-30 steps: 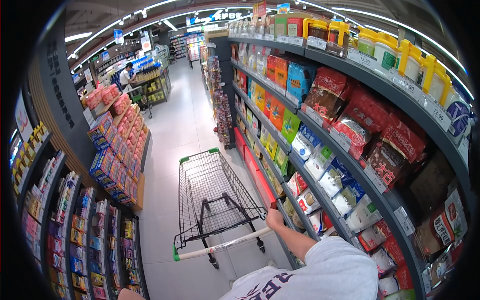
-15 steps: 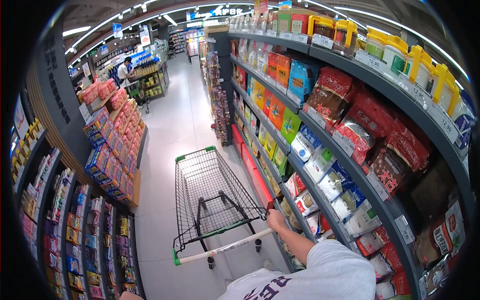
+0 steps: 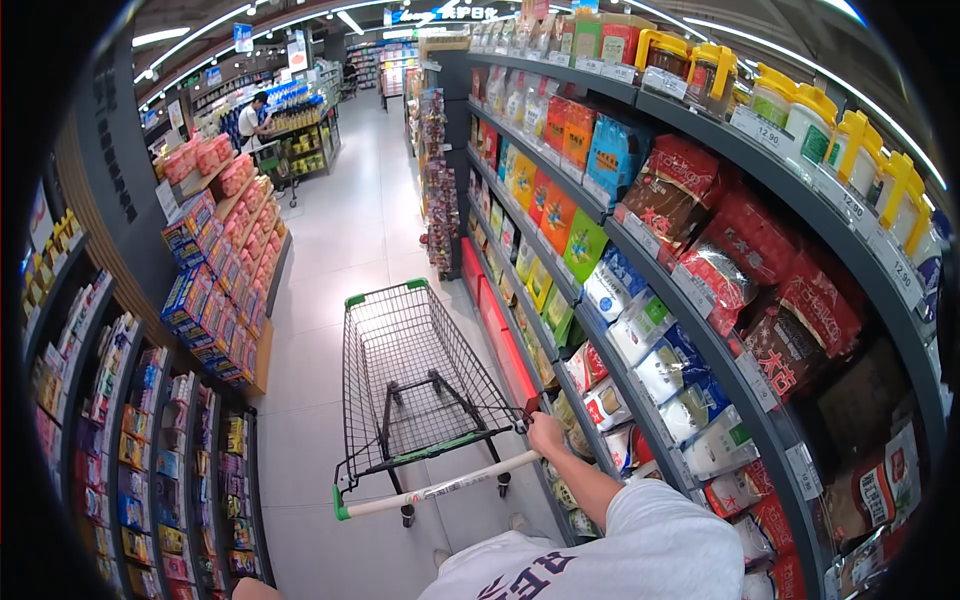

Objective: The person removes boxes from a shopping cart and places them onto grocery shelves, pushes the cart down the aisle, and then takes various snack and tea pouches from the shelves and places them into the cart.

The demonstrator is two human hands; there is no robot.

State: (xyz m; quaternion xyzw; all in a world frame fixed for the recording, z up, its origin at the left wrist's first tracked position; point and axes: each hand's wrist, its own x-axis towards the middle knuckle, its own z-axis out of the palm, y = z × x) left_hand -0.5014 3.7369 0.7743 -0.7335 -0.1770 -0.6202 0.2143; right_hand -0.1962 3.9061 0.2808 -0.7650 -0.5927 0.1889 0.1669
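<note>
My right hand (image 3: pixel 547 436) is wrapped round the right end of the pale handle of a shopping cart (image 3: pixel 440 487). The cart's black wire basket (image 3: pixel 425 350) has green corner pieces, and nothing lies inside it. Its left handle end has no hand on it. At the bottom edge a small patch of skin (image 3: pixel 257 590) shows on my left side; the fingers of my left hand cannot be made out. Close to my right hand, the shelf (image 3: pixel 650 240) carries red, white and green food bags.
Tall shelves of small packets (image 3: pixel 150 440) line the left. Beyond them stand stacked blue and purple boxes (image 3: pixel 200 290) and pink packages (image 3: pixel 240 215). A tiled aisle (image 3: pixel 345 240) runs ahead, with a hanging snack rack (image 3: pixel 437 190) on its right. Another person (image 3: pixel 250 122) stands at a far display.
The cart sits a little further left and higher in view, and its handle is more tilted. My right hand keeps its grip, and the shelves have shifted slightly.
</note>
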